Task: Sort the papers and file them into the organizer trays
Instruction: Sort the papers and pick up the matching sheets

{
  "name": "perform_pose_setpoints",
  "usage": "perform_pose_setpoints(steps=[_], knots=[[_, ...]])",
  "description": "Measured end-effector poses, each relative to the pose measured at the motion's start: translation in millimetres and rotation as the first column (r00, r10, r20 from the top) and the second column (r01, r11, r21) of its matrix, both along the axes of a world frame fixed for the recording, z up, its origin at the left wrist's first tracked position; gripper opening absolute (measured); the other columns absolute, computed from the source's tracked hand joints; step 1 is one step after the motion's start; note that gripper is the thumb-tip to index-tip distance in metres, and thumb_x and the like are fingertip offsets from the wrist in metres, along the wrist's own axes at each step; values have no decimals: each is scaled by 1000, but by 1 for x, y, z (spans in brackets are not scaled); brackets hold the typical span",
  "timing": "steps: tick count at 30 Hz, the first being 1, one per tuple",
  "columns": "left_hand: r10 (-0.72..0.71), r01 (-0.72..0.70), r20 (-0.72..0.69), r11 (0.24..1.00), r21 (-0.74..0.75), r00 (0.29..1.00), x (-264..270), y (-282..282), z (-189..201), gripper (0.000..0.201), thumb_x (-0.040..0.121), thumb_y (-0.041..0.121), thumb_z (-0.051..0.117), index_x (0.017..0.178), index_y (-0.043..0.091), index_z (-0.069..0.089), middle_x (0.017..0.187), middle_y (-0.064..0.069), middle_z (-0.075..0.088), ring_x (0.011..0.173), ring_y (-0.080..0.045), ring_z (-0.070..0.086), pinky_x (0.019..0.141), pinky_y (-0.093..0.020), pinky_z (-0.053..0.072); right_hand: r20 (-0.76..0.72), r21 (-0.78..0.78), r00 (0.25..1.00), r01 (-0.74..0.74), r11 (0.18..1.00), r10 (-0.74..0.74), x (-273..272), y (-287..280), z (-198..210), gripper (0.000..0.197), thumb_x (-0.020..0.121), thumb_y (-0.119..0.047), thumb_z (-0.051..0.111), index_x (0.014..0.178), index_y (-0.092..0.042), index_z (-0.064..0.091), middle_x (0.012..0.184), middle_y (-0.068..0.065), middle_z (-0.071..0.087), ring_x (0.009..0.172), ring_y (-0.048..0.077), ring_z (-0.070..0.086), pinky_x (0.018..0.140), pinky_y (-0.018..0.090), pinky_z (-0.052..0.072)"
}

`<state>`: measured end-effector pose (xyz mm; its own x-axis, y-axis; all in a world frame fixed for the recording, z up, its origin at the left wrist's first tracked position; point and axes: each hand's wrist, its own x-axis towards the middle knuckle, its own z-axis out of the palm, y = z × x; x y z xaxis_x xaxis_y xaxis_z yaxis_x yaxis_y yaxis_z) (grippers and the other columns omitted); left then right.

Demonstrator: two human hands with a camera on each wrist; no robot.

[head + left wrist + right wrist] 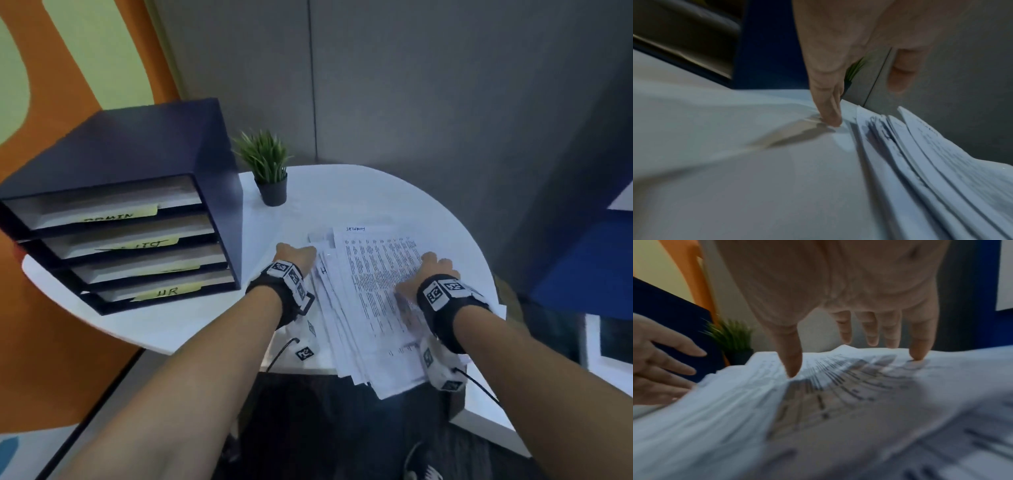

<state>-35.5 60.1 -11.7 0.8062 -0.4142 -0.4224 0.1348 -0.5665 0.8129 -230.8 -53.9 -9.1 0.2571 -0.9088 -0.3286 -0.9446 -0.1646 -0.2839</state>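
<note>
A fanned stack of printed papers (373, 301) lies on the round white table (342, 195), its near end hanging over the table's edge. The top sheet has a handwritten heading at its far end. My right hand (430, 274) lies spread on the top sheet, thumb and little finger touching the paper (838, 402) in the right wrist view. My left hand (296, 255) sits at the stack's left edge, a fingertip (833, 121) touching the table beside the sheets (920, 154). The dark blue organizer (137, 205) with labelled trays stands to the left.
A small potted plant (269, 168) stands behind the papers, next to the organizer's right side. Grey partition walls close off the back. A blue panel is at the far right. The table's near edge runs under my forearms.
</note>
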Motion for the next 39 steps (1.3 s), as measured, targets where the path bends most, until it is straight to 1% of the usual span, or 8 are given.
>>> perform_pose_setpoints(steps=[5,11,22,26,32,35,37,39], knots=[[-66,67,-27,997,26,997,-3,-35,-4,95,77,45,75,147,5,25,142,-13,46,124,-31,52,97,-37,47,-153,39,988,11,999,-5,0,-24,-24,104,53,-69,75,134,-17,35,135,11,40,128,34,38,103,52,38],[-113,131,243,990,-59,964,-14,-23,-28,21,75,16,72,94,6,69,86,-4,70,82,-23,67,69,-28,55,-150,-20,988,25,1000,-27,1,-10,-28,97,54,-71,72,129,-20,38,129,10,44,122,32,42,101,52,40],[-460,444,639,873,200,616,-14,-12,-32,14,85,2,56,89,15,60,89,-3,62,79,-24,59,64,-27,45,-43,-51,999,-9,999,7,19,-7,-22,102,62,-46,85,142,-22,25,141,7,37,129,30,40,102,53,37],[-509,500,502,850,166,699,-1,-9,-28,18,85,22,61,97,15,49,90,-6,62,74,-25,60,66,-34,52,-70,-35,997,-34,999,32,21,-15,-18,107,57,-51,86,141,-22,25,139,8,40,128,31,41,103,53,37],[-237,228,-55,964,-135,970,24,-38,-8,90,69,75,46,128,8,58,125,-10,64,110,-28,62,101,-41,46,-114,-15,989,-102,995,99,26,-14,-14,101,61,-48,85,140,-22,27,137,8,40,127,31,42,103,52,38],[-195,191,-62,979,-72,979,27,-42,1,54,90,47,51,115,0,58,112,-18,65,108,-34,64,97,-37,50,-169,-53,967,-204,978,192,35,-10,-8,94,67,-36,83,140,-21,27,139,8,40,124,31,44,100,49,37],[-350,326,198,934,143,916,23,-38,7,29,94,15,57,118,0,55,118,-15,63,110,-31,62,91,-32,47,-188,-78,938,-309,948,290,46,-7,-2,88,71,-23,78,142,-22,27,143,8,37,125,30,44,101,48,37],[-477,395,294,869,297,829,26,-36,11,29,90,13,63,117,2,56,119,-12,63,109,-29,62,88,-32,47,-148,-89,909,-403,911,388,58,-3,2,89,70,-22,76,144,-23,26,143,6,37,125,29,45,102,49,39]])
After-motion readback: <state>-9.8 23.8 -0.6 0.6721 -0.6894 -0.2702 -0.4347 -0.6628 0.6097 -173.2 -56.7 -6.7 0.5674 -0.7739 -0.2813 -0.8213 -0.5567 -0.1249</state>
